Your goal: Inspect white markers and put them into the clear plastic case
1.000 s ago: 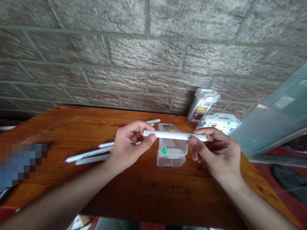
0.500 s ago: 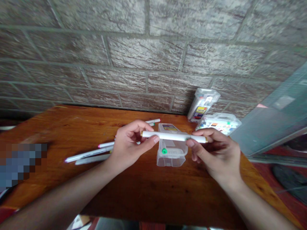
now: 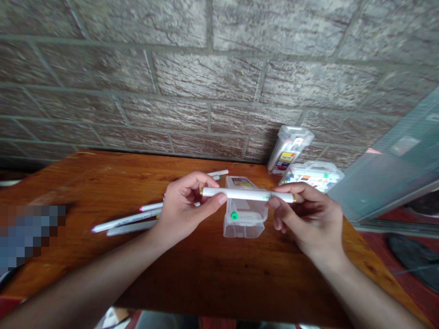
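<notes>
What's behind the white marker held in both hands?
Clear case, plus some tabletop. A label shows above the white marker, a green round end below. The strip directly behind is covered; can't tell what's there.

The white and grey cylindrical markers [image 3: 126,220] at centre-left run partly behind the left hand [image 3: 183,208]; the small green print on the white gold-ended marker [image 3: 243,194] is illegible.

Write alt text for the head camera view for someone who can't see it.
Two bare hands, left and right, hold a white marker level above a wooden table. Beyond it are a clear plastic case, loose markers and two filled cases by a brick wall.
</notes>
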The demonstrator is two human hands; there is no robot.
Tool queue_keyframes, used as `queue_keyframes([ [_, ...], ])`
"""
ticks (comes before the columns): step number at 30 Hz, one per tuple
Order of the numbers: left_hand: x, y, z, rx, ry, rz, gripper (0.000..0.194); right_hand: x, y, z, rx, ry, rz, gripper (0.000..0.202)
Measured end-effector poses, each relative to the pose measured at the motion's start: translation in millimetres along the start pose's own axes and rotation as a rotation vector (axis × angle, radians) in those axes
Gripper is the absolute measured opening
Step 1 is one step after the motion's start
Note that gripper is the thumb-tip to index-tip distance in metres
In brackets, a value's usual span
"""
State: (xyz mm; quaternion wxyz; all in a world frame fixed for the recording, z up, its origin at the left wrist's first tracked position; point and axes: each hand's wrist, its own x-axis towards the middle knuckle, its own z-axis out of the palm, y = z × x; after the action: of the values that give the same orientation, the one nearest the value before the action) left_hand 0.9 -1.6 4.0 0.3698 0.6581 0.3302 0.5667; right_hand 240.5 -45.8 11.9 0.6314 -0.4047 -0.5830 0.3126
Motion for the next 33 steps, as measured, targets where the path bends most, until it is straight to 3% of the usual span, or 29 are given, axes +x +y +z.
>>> queue_keyframes([
  [23, 3.5, 1.7, 0.5, -0.075, 0.005, 0.016, 0.01, 1.9, -1.5, -1.1, 0.101, -0.025, 0.087, 0.014],
  [33, 2.2, -6.1, -3.0, -0.227, -0.015, -0.099, 0.014, 1.6, 5.4, -5.4, 0.187, -0.027, 0.125, 0.013],
])
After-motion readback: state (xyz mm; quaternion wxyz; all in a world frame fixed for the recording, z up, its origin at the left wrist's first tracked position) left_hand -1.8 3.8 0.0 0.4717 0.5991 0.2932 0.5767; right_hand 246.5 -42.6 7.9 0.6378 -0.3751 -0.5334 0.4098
